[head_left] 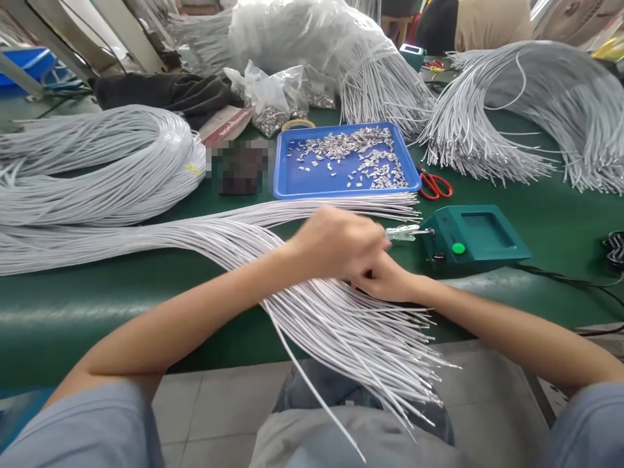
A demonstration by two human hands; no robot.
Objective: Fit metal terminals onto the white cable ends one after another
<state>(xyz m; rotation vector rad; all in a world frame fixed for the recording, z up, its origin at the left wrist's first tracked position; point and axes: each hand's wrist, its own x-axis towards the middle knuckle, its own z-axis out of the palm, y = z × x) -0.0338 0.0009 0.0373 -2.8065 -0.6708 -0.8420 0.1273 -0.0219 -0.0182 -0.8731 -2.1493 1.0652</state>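
My left hand (338, 244) is closed above a bundle of white cables (322, 312), slightly blurred, and what its fingers hold is hidden. Against its lower right side, my right hand (387, 278) has curled fingers, their contents hidden too. Just right of the hands, a pale green clip (402, 233) sits at a metal rod on the side of a green device (475, 237) with a bright green button. The cables pass under my left forearm, and their loose ends fan out over the table's front edge.
Behind the hands lies a blue tray (312, 185) of small metal pieces. Red-handled scissors (436, 186) lie beside it. Coiled cables (166, 149) are at left, more bundles (497, 117) at back right. A person (492, 26) is partly visible behind.
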